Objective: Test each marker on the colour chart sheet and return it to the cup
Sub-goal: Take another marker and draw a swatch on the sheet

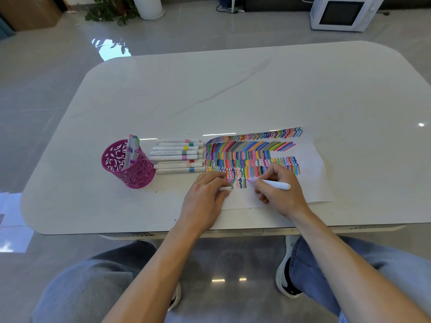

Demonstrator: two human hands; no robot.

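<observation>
Pink tip down, my right hand [279, 191] grips the marker [276, 184]. My left hand [205, 194] pinches its cap [225, 188], steadying the sheet [312, 173].

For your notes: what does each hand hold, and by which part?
Right hand pinches the marker near its tip; left hand holds a white cap, grip unclear.

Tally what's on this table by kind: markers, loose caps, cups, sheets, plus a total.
Markers: 13 (4 in the cup, 8 lying in a row, 1 in the right hand)
Loose caps: 1, in the left hand
Cups: 1
Sheets: 1
Total: 16
</observation>
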